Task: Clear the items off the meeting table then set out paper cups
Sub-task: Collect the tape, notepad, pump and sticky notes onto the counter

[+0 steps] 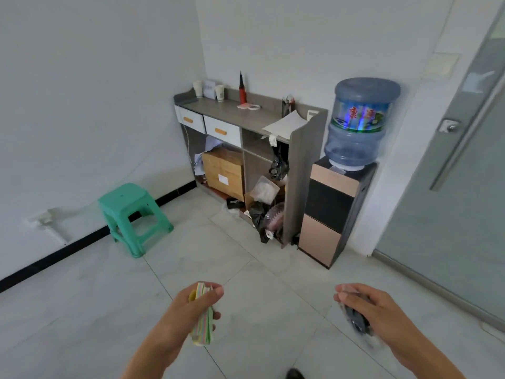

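Observation:
My left hand (pixel 196 305) grips a pad of pastel sticky notes (pixel 203 321), held out over the tiled floor at the lower middle. My right hand (pixel 366 305) grips a dark, blurred object (pixel 355 318) at the lower right; its shape is unclear. Two white paper cups (pixel 197 88) (pixel 220 93) stand at the back left of a grey sideboard (pixel 218 108) against the far wall, well ahead of both hands. The meeting table is out of view.
On the sideboard are a red tool (pixel 242 90), a tape roll (pixel 250 106), a pen holder (pixel 287 105) and papers (pixel 285 123); boxes and bags fill its shelves. A water dispenser (pixel 336 209) stands to its right, a green stool (pixel 134 217) to its left, a glass door (pixel 451 187) at far right.

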### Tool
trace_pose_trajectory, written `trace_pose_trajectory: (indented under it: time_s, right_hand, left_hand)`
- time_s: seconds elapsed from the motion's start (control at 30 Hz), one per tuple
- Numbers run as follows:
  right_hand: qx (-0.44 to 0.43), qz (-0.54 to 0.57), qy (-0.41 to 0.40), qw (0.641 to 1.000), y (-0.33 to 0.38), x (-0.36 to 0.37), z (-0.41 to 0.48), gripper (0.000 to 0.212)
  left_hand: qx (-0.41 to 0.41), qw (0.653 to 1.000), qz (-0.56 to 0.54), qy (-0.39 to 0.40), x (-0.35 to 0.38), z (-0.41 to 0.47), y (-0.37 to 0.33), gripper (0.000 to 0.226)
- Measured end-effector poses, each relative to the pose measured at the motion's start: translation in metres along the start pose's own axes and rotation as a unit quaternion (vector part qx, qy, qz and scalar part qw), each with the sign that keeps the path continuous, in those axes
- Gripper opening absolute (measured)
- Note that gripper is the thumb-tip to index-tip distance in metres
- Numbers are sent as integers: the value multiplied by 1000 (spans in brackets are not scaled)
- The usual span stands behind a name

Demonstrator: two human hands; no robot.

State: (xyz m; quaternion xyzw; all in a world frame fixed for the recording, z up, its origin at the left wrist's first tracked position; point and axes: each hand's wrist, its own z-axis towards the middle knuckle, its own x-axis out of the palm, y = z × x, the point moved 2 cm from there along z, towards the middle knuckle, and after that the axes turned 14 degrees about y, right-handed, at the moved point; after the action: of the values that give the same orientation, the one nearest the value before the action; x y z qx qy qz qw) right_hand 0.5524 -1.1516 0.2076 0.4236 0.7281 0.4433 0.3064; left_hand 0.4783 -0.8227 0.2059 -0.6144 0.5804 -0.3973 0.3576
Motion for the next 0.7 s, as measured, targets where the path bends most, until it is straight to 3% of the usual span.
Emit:
trace_pose_trajectory:
  time_s: [0.23,0.5,0.7]
  right_hand:
    - [0,-37,44,998,71,11,203,24]
    - [-32,-80,161,983,207,87,405,20]
    - [-24,-92,171,981,254,146,538,20]
  left_hand:
    - [-25,998,-16,-62,-99,129,-54,49]
    - [1,986,-47,-160,-233,216,-130,35]
    - [-16,982,-65,-175,-345,299,-156,47]
